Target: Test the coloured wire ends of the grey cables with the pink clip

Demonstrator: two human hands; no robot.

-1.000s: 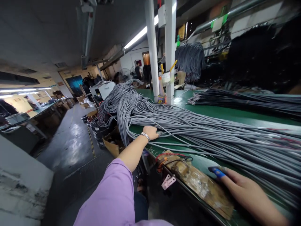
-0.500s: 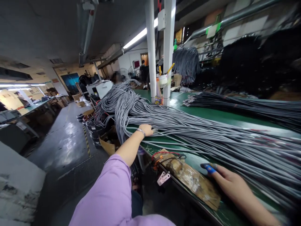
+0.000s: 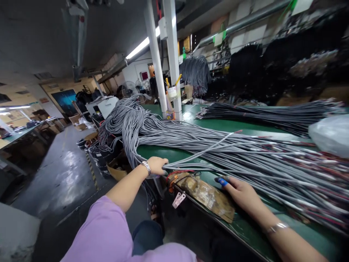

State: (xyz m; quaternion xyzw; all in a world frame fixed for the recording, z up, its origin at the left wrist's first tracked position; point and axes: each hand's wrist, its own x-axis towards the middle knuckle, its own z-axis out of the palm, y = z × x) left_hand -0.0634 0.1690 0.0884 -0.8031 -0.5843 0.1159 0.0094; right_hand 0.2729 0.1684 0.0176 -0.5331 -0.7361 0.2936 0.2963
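Long grey cables run across the green table, heaped and looped at its left end. My left hand, with a watch on the wrist, is closed round a few grey cables at the near edge of the bundle. My right hand is beside the near cables; its thumb and forefinger, in dark and blue coverings, are pressed together. Whatever lies between those fingers is too small to make out. Red and white stripped ends lie to the right.
A brown taped board with a pink clip lies along the near table edge. Black cables and a clear plastic bag are at the back right. White posts rise behind. Cartons stand on the floor at left.
My left hand has come nearer the table's front edge, drawing a few cables away from the bundle. The view has shifted right, showing more stripped ends and the plastic bag.
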